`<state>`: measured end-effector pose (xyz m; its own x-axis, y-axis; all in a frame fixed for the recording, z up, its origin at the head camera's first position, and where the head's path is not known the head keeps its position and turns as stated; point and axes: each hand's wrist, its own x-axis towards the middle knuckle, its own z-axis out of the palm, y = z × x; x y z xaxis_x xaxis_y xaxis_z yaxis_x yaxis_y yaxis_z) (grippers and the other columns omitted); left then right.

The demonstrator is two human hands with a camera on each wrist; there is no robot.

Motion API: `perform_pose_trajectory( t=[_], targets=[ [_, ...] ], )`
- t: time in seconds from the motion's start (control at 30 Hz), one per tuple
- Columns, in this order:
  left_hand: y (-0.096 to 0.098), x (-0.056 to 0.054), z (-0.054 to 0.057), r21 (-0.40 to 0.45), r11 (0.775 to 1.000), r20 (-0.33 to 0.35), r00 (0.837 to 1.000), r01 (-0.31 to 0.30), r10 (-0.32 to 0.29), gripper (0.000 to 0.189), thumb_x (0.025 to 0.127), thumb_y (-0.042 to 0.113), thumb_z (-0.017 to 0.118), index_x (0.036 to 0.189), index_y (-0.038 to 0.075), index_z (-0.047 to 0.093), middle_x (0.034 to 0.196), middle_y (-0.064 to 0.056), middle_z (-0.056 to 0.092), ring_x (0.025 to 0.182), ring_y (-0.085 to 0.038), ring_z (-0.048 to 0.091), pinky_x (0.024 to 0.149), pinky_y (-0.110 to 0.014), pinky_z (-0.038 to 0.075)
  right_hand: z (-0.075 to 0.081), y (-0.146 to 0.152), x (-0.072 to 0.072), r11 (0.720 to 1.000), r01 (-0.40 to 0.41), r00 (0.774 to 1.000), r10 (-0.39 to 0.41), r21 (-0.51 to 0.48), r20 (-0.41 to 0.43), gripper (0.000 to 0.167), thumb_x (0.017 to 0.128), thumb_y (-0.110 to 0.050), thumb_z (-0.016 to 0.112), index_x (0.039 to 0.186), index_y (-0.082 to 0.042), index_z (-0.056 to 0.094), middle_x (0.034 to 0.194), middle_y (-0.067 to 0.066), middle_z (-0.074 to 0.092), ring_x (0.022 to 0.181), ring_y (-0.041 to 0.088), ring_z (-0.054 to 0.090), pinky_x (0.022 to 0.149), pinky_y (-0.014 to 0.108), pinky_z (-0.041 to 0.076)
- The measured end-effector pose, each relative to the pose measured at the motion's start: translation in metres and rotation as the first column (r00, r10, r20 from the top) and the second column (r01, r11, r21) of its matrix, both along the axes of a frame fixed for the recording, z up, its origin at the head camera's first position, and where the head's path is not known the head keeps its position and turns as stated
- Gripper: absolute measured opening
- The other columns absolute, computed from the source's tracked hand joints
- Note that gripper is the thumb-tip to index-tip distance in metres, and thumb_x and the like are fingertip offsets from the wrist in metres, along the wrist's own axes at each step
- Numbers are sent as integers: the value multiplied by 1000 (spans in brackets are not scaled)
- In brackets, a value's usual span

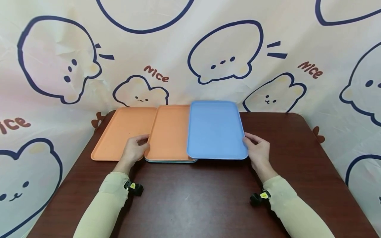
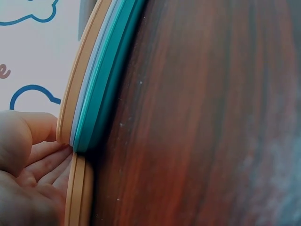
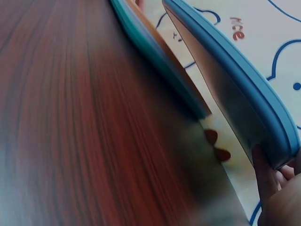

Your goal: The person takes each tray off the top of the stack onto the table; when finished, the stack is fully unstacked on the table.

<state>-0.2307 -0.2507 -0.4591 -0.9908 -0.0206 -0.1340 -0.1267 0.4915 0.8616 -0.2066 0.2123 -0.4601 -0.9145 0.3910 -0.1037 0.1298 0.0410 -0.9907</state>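
In the head view my left hand (image 1: 134, 149) is at the left edge of a tray stack, its thumb and fingertips touching the rim of the top orange tray (image 1: 169, 135). The left wrist view shows a pale tray (image 2: 89, 80) and a green tray (image 2: 102, 94) under it. My right hand (image 1: 258, 150) pinches a blue tray (image 1: 216, 130) by its right edge, thumb on the near side. The blue tray overlaps the right part of the stack from above, and in the right wrist view a gap separates its underside from the stack.
A separate orange tray (image 1: 122, 132) lies left of the stack, partly behind my left hand. All are on a dark brown wooden table (image 1: 190, 198), its back edge against a cloth (image 1: 178, 66) printed with cartoon bears.
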Motion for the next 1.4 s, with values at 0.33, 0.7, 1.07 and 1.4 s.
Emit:
perform_pose_trajectory(
  t=[0.33,0.7,1.07,1.4],
  targets=[
    [1,-1,2,-32,1000,-9,1000,-1,1,53,102,6,57,154,-3,56,156,-28,57,144,-38,57,78,-9,48,-2,39,4,996,-11,999,9,90,32,39,104,-18,72,140,-3,72,149,19,63,96,-2,67,75,12,59],
    [0,-2,3,-23,1000,18,1000,-19,20,55,99,5,58,154,1,58,155,-29,58,80,-18,67,48,-28,45,-11,53,4,985,-55,998,49,164,45,39,105,-16,70,140,0,71,149,22,63,91,-8,64,74,12,58],
    [-1,-3,2,-19,999,30,999,-26,27,57,98,6,58,155,2,57,155,-27,59,92,-20,66,49,-27,45,-10,50,-2,928,-186,977,141,322,157,40,107,-15,64,142,2,68,155,26,57,134,32,59,73,7,50],
    [-4,-2,2,-2,1000,42,999,-22,22,60,96,7,58,156,4,56,155,-26,59,98,-18,67,55,-24,47,-1,55,-7,747,-367,930,276,555,244,42,107,-15,61,142,7,66,149,33,60,133,43,61,106,56,58]
  ],
)
